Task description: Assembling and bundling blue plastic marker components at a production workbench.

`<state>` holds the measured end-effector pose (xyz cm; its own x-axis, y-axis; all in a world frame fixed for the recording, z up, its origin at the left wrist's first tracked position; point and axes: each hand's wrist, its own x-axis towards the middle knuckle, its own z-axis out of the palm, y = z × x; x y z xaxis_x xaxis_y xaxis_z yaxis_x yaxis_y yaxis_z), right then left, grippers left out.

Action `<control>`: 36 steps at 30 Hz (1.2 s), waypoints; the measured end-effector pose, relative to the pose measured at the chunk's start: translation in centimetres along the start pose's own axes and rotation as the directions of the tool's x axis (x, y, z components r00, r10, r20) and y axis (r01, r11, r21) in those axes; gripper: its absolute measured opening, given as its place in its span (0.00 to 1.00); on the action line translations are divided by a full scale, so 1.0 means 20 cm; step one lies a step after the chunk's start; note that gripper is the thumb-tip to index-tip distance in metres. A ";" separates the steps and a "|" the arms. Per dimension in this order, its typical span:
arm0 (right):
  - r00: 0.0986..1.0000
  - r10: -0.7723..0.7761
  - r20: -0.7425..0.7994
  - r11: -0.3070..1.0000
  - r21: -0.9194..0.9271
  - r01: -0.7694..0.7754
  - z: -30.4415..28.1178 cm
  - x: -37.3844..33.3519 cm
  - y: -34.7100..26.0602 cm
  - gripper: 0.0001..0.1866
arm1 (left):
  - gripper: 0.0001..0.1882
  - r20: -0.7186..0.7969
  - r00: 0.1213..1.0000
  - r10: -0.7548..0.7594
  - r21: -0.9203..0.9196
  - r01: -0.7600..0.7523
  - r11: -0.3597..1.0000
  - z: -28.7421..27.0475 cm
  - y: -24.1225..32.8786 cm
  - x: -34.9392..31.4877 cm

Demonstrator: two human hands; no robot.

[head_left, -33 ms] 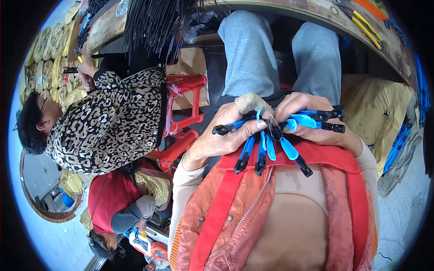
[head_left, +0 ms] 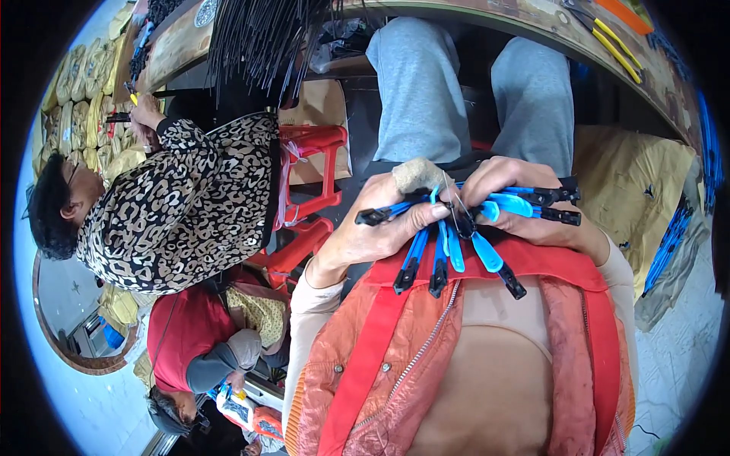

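Left hand (head_left: 399, 220) and right hand (head_left: 536, 226) together, fingers closed on blue sticks (head_left: 487, 252) with black ends, fanned before the red apron (head_left: 544, 262). Beyond: grey trousers (head_left: 418, 91); pliers (head_left: 617, 47) on bench (head_left: 525, 11); at left, co-worker in patterned jacket (head_left: 182, 205).

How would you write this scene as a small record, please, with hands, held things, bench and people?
Left hand: thumb and fingers pinch blue strips; beige wrap on a finger
Right hand: close beside it, also gripping strips
Strips: fanned out, black ends outward
Bench: yellow-handled pliers at right; black rods at left
Co-workers: two at left, one in a patterned top, one in red
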<state>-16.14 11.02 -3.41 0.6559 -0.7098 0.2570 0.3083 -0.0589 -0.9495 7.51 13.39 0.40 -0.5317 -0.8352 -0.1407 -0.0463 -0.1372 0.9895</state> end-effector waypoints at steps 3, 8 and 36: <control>0.997 -0.080 -0.020 0.985 -0.157 0.076 0.01 0.02 -0.02 0.10 | 0.08 -0.036 0.998 0.049 -0.093 -0.052 0.994 -0.01 -0.01 -0.02; 0.996 -0.085 0.005 0.966 -0.246 0.084 0.04 0.03 -0.04 0.10 | 0.08 -0.050 0.998 0.035 -0.218 -0.045 0.975 -0.01 -0.04 -0.03; 0.981 -0.041 -0.189 0.996 -0.087 0.024 -0.04 -0.01 0.01 0.12 | 0.06 0.010 0.996 -0.086 -0.436 0.082 0.896 0.00 0.02 0.16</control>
<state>-16.83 10.63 -3.76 0.5006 -0.8267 0.2567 0.2628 -0.1374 -0.9550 5.77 10.76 0.35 -0.5337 -0.8151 -0.2252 0.2837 -0.4235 0.8603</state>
